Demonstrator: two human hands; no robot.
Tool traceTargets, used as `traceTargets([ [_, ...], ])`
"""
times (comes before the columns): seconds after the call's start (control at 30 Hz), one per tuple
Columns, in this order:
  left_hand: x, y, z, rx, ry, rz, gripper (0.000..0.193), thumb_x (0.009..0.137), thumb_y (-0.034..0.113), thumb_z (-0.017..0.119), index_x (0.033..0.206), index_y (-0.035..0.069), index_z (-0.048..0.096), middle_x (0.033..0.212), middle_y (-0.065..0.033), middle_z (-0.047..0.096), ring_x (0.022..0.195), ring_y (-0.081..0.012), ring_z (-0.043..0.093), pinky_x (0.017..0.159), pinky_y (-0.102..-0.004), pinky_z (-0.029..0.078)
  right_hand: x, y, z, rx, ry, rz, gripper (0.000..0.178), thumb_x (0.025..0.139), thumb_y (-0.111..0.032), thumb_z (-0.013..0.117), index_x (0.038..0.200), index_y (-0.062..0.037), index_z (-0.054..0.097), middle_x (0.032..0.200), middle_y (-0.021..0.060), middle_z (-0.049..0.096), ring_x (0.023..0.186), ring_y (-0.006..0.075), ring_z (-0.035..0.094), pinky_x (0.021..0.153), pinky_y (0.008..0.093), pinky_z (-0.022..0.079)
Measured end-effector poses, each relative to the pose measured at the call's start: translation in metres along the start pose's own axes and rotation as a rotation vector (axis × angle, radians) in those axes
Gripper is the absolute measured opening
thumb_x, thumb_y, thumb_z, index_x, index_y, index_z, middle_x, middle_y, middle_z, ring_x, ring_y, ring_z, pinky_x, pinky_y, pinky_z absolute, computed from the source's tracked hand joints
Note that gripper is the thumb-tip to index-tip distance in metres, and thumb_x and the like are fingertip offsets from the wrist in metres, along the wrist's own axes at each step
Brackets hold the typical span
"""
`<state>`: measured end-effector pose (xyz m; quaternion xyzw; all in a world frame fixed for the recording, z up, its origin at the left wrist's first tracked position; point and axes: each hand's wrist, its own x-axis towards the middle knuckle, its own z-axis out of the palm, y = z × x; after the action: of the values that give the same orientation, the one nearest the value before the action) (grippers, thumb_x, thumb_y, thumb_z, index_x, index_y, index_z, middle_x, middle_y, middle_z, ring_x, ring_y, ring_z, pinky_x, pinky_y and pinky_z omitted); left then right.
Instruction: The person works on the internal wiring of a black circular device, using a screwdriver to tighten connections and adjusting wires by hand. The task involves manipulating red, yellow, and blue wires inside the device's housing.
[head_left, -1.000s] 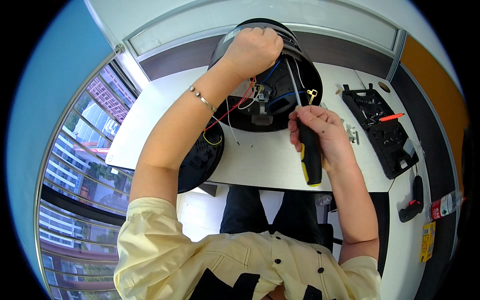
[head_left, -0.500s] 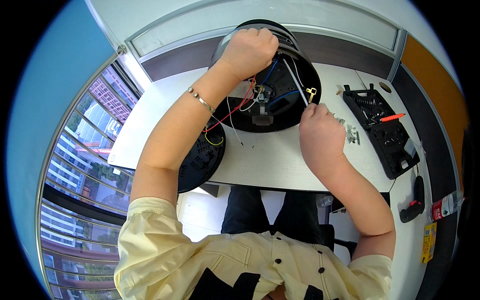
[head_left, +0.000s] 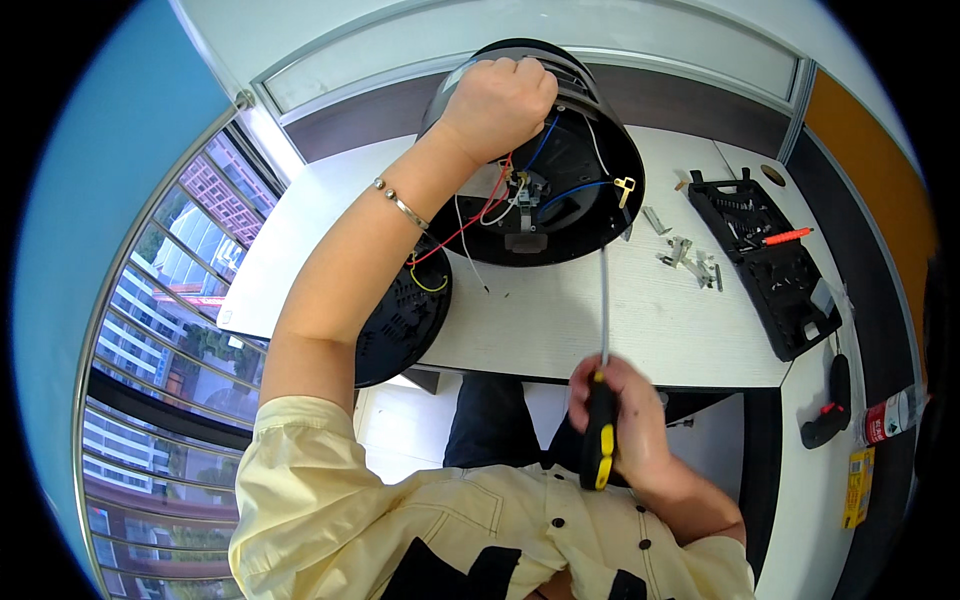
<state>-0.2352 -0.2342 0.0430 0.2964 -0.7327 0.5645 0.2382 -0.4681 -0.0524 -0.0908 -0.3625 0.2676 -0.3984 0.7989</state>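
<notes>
A round black appliance housing [head_left: 470,250] lies tipped on the table, its open underside facing me. Inside it red, white and blue wires [head_left: 540,150] run to small metal parts. My left hand [head_left: 505,105] is closed at the housing's upper rim; its fingertips are hidden. My right hand [head_left: 632,410] grips a long screwdriver [head_left: 600,430] with a black and yellow handle. The screwdriver's shaft points away from me toward the housing's lower rim, just outside the opening. A brass-coloured bracket [head_left: 624,190] hangs at the housing's right edge.
A slotted black round cover [head_left: 405,320] with wires lies left at the table edge. Loose metal pieces [head_left: 690,262] are right of the housing. Farther right are an open black tool case [head_left: 770,270], an orange screwdriver [head_left: 787,236], a black power tool [head_left: 830,405] and a bottle [head_left: 888,415].
My right hand has drawn the screwdriver out of the housing and back toward my body, above the table's near edge. My left hand has stayed at the rim.
</notes>
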Motion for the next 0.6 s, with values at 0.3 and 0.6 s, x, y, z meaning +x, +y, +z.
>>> traceTargets([
  [0.3, 0.000, -0.001, 0.000, -0.008, 0.022, -0.002, 0.015, 0.063, 0.008, 0.062, 0.062, 0.010, 0.047, 0.062, -0.0027, 0.045, 0.056, -0.0177, 0.052, 0.050, -0.0296, 0.043, -0.040, 0.004, -0.020, -0.002, -0.452, 0.213, 0.052, 0.097, -0.020, 0.037, 0.143, -0.0052, 0.017, 0.107, 0.0256, 0.058, 0.092, 0.0304, 0.062, 0.079, 0.0368, 0.050],
  [0.6, 0.002, 0.000, 0.000, 0.007, 0.038, 0.002, 0.016, 0.062, 0.007, 0.061, 0.061, 0.010, 0.046, 0.062, -0.0029, 0.044, 0.054, -0.0178, 0.051, 0.049, -0.0293, 0.043, -0.004, -0.016, -0.029, -0.193, -0.065, -0.060, 0.040, 0.081, -0.005, 0.060, 0.118, 0.0021, 0.046, 0.067, 0.0061, 0.055, 0.052, 0.0131, 0.053, 0.050, 0.0232, 0.040],
])
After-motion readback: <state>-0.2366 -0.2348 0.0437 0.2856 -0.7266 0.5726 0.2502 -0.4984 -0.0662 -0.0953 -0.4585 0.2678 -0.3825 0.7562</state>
